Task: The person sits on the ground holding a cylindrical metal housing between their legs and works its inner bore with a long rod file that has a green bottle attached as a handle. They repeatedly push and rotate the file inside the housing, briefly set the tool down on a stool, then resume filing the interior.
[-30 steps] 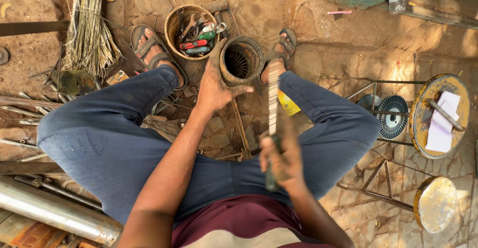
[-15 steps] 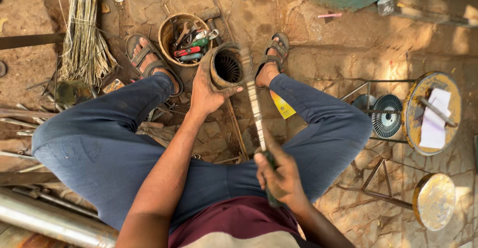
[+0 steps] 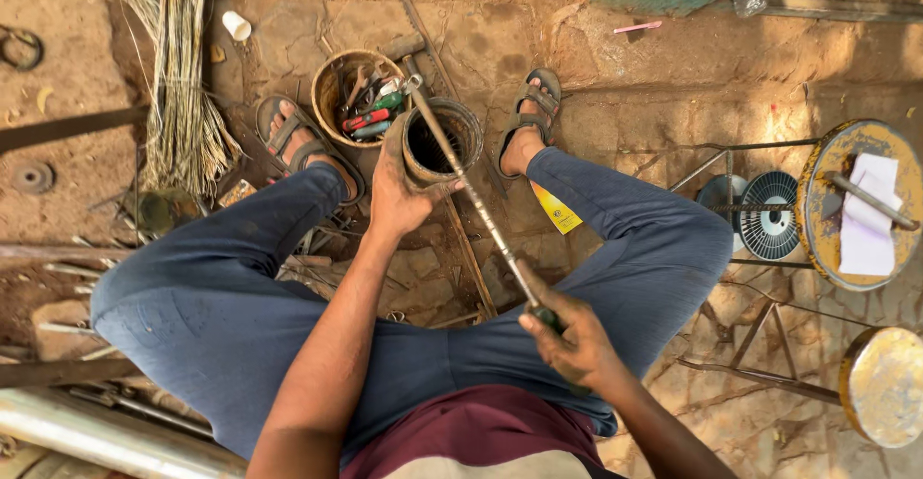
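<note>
Bare, reddish dirt ground point(image 3: 673, 65) underfoot, cracked and littered with scrap metal. Seated low, knees in blue trousers spread wide, sandalled feet planted either side of a short metal cylinder point(image 3: 440, 142) with an open, dark mouth. Left hand point(image 3: 402, 189) wrapped around the near wall of that cylinder, fingers closed on it, holding it tilted toward the camera. Right hand point(image 3: 569, 333) well below the cylinder, fist clamped on the handle of a long metal file point(image 3: 471, 190); file running diagonally up across the cylinder's rim, tip ending just above it. Just left of and above the cylinder, a round tub of tools point(image 3: 358, 96) with red and green handles. Far left of the cylinder, a bundle of dry straw point(image 3: 178, 75). Well right of the cylinder, a round yellow-rimmed stool top point(image 3: 817, 190) with white paper on it, and a fan grille point(image 3: 769, 214) beside it.
</note>
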